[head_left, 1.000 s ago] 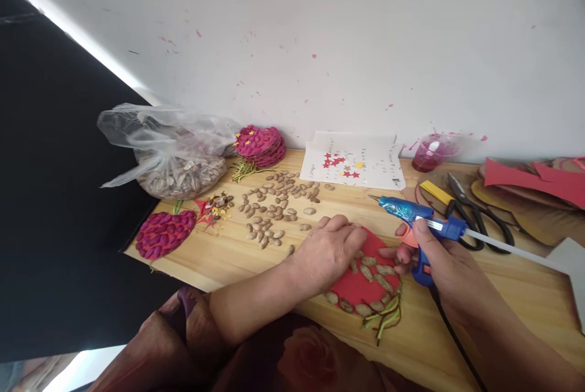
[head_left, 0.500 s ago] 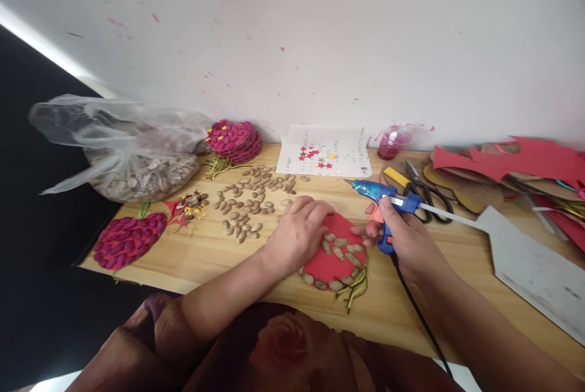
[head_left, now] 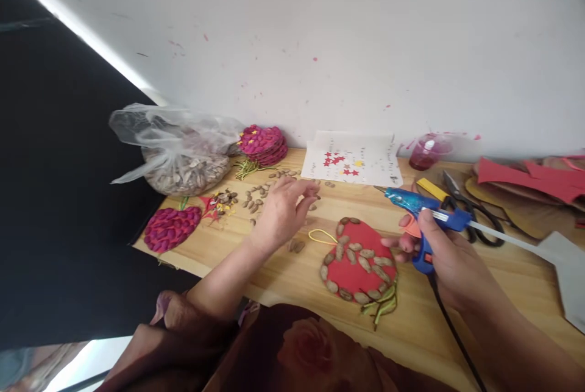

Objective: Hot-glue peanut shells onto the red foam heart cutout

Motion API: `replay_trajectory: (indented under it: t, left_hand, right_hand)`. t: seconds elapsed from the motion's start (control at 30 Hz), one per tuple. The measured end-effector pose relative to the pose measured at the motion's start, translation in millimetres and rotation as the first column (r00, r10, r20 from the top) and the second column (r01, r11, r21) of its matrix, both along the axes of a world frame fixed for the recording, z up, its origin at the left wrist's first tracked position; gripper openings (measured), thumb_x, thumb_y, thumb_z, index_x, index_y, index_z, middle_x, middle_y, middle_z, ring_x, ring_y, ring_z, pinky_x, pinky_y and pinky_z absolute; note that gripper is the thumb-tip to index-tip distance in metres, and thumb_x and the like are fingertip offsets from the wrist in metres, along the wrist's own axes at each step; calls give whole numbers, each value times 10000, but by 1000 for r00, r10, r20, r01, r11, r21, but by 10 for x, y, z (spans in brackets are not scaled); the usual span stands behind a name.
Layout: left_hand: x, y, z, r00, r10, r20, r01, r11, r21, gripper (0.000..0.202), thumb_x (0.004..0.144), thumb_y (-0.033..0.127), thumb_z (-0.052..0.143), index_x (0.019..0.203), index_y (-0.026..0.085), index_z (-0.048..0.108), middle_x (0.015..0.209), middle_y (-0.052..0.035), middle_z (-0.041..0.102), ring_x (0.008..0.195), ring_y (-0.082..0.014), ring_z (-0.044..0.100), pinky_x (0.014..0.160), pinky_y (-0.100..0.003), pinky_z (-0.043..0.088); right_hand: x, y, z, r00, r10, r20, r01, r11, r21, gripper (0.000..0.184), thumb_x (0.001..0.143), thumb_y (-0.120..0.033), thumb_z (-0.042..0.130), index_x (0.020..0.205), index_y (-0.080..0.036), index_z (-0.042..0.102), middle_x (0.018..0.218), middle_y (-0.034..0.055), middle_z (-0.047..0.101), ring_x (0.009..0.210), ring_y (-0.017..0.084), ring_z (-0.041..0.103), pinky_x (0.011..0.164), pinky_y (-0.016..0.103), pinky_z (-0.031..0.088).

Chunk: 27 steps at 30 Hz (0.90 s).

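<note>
A red heart-shaped card (head_left: 359, 265) lies on the wooden table (head_left: 283, 270), edged and partly filled with brown seeds; green stems and a yellow loop stick out of it. My right hand (head_left: 450, 258) is closed round a blue glue gun (head_left: 423, 214), nozzle pointing left, just right of the card. My left hand (head_left: 282, 212) hovers over the loose seeds (head_left: 262, 194) to the card's left, fingers curled in a pinch; what they hold, if anything, is too small to see.
A clear bag of seeds (head_left: 180, 157) sits at the back left. A stack of magenta hearts (head_left: 264, 143), one magenta heart (head_left: 172, 227), a star sheet (head_left: 351, 160), a pink cup (head_left: 426, 153), scissors (head_left: 470, 209) and red card scraps (head_left: 534, 178) lie around.
My left hand has lifted off the red heart card and moved left to the loose seeds, uncovering the card. The glue gun stays in my right hand.
</note>
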State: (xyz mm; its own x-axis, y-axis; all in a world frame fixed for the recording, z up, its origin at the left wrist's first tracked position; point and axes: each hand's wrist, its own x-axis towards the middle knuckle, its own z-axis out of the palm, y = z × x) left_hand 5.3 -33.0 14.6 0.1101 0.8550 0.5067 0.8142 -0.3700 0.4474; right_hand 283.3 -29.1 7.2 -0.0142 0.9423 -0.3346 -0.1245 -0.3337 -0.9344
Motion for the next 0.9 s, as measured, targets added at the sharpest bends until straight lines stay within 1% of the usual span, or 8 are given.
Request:
replay_trajectory:
  t: [0.2,0.3,0.37,0.5,0.6,0.73,0.8,0.9]
  left_hand:
    - [-618,-10,82,961,266,-74,-274,952,-139,121,921,273,638,883,208,733,869,-33,758,884,-222,653,900,-355,485]
    - [-844,-37,41,941,314,-128,-330,934,-137,238,930,360,606,777,197,688,846,-51,739,876,-232,643,888,-359,477]
    - [-930,-54,13,930,339,-139,-356,927,-120,261,936,358,569,761,189,662,869,-66,733,887,-234,638,864,-351,472]
    - [-944,-75,-3,916,386,-111,-402,891,-211,270,940,359,525,766,186,638,777,-44,708,744,-196,619,721,-307,450]
    - [-890,-69,-15,939,341,-48,-338,889,-308,286,963,373,493,796,190,637,729,-17,710,671,-173,612,673,-290,431]
    - [-872,-39,-61,955,292,-51,-292,896,-334,211,932,247,495,931,195,699,775,-19,747,755,-198,662,743,-309,471]
    - [-895,-24,-79,955,286,-75,-295,897,-328,261,897,175,495,1014,193,728,873,-38,773,839,-214,681,818,-333,495]
    - [-921,-14,-86,953,275,-127,-302,902,-308,287,873,171,542,1072,181,748,997,-71,782,951,-247,682,918,-385,504]
  right_hand:
    - [15,37,-2,1000,-2,17,2,1000,1,451,744,-658,775,833,-236,643,545,-11,578,732,292,770,497,278,554]
    - [26,39,10,999,15,30,-15,1000,8,418,768,-642,761,850,-250,643,540,-11,570,764,307,778,525,291,572]
    - [40,41,3,999,11,44,-12,1000,5,408,763,-635,769,831,-255,639,548,-9,568,767,306,777,532,295,577]
    - [80,64,-47,998,-12,69,10,1000,21,414,769,-649,756,780,-252,637,561,8,570,744,297,766,476,283,548]
    - [102,88,-71,997,-13,78,11,1000,25,425,761,-665,754,813,-254,663,563,15,590,678,265,746,476,272,543]
    - [111,90,-54,998,-18,66,17,1000,22,425,766,-667,748,815,-253,664,568,21,601,660,253,738,476,265,535]
    - [107,79,-38,997,-16,74,14,1000,20,393,791,-638,744,808,-255,657,565,16,586,687,256,743,465,259,520]
    - [93,65,-21,994,-41,97,38,999,32,395,786,-634,749,803,-252,651,564,13,578,708,274,746,464,275,523]
